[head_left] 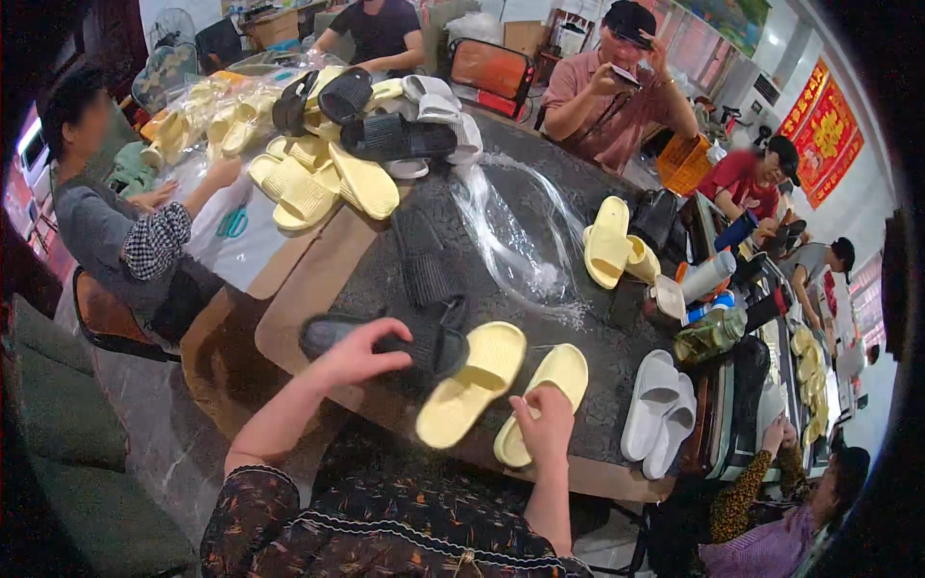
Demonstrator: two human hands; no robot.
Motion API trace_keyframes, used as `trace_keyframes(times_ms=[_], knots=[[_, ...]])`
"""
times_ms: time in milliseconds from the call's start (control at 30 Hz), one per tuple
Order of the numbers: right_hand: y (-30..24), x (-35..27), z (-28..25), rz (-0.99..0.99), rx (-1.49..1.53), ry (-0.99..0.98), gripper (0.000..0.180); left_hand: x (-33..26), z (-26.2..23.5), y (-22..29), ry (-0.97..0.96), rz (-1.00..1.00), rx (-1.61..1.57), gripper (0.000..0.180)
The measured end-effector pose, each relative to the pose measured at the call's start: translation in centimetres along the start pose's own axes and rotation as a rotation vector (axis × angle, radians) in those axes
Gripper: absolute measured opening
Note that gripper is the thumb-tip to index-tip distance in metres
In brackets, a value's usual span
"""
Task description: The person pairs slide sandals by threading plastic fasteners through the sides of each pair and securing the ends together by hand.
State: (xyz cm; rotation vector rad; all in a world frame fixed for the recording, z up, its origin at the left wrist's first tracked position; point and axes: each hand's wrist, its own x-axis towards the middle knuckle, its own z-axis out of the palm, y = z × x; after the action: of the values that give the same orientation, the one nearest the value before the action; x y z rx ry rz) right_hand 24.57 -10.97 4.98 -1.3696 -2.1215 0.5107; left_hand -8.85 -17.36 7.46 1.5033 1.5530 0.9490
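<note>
My left hand [362, 354] reaches over a black slipper [438, 349] near the table's front edge. Its thumb and fingers are apart and curved, beside the strap. To the right, a yellow slipper [474, 385] lies tilted, its toe pointing away from me. My right hand [545, 424] is over a second yellow slipper [564, 371], fingers curled together above its footbed; what they hold, if anything, is hidden. Another black slipper [424, 260] lies just beyond my left hand. A pair of grey slippers [650, 405] sits at the right front corner.
Clear plastic bags [515, 241] lie mid-table. Yellow slippers [306, 188] and black slippers [400, 140] are heaped at the far left; more yellow ones [609, 243] lie right. Teal scissors [232, 223] rest by a seated co-worker [125, 222]. Bottles [708, 276] crowd the right edge. Other people surround the table.
</note>
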Motion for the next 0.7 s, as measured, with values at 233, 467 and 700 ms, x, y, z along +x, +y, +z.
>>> trace_keyframes(times_ms=[233, 467, 700], knots=[[-0.3, 0.1, -0.2, 0.09, -0.128, 0.089, 0.049, 0.8, 0.9, 3.5, -0.377, 0.124, 0.053, 0.044], [0.6, -0.1, 1.5, 0.309, -0.061, 0.106, 0.053, 2.4, -3.9, 7.8, -0.012, -0.143, 0.405, 0.062], [1.6, -0.7, 0.0, 0.279, 0.163, 0.061, 0.049, 4.8, -3.2, 3.0, 0.042, 0.016, 0.912, 0.086]])
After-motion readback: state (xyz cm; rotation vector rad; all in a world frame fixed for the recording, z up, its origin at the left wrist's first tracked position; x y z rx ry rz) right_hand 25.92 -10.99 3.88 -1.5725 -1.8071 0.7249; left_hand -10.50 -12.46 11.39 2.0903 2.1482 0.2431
